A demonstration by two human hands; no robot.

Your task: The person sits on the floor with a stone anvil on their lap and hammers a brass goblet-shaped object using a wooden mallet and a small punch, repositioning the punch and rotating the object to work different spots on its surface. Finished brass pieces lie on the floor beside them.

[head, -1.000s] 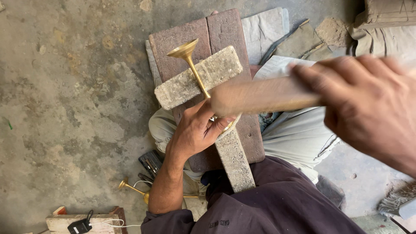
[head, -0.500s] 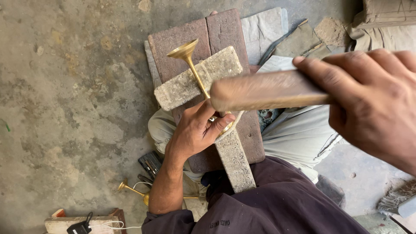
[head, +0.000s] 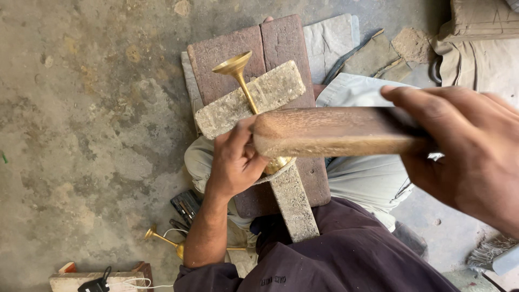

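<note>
Two hands work: left hand [head: 235,162] grips a golden brass trumpet-shaped stem [head: 243,86]; right hand [head: 465,151] clasps a brown wooden block [head: 330,131] above it.

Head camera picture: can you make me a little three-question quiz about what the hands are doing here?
1. True or false: the right hand holds a wooden block.
2. What does the left hand grip? A) a brass funnel piece B) a paintbrush C) a cup
3. Fill in: the brass piece lies across a grey ____ bar.

Key: 1 true; 2 A; 3 stone. A second brass piece lies on the floor by the left elbow.
</note>
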